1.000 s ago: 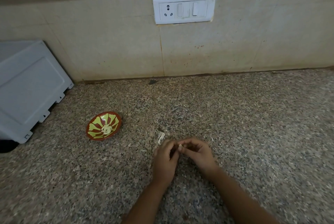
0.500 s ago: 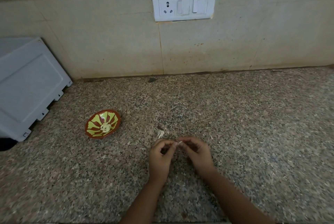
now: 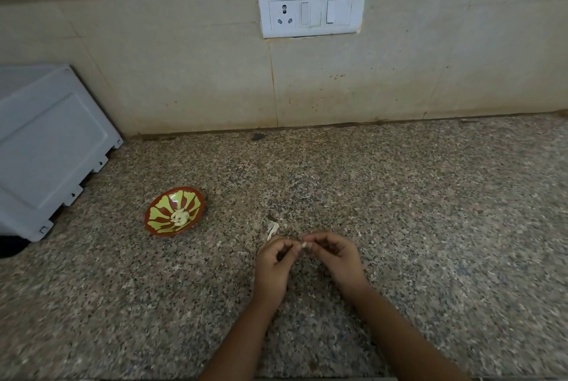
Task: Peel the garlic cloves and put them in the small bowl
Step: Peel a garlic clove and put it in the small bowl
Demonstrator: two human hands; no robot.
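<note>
My left hand [image 3: 275, 260] and my right hand [image 3: 333, 256] meet fingertip to fingertip low over the granite counter. Between them they pinch a small pale garlic clove [image 3: 304, 244], mostly hidden by the fingers. A scrap of white garlic peel [image 3: 272, 228] lies on the counter just beyond my left hand. To the left stands the small red bowl [image 3: 196, 200] with a yellow-green leaf pattern, and a few peeled cloves [image 3: 179, 216] lie in its middle.
A grey appliance [image 3: 46, 147] stands at the far left against the tiled wall. A white socket and switch plate [image 3: 310, 11] is mounted on the wall above. The speckled granite counter [image 3: 430, 211] stretches to the right.
Both hands have stayed in place, working the clove between the fingertips. My left fingers have opened slightly around it. The view has shifted a little.
</note>
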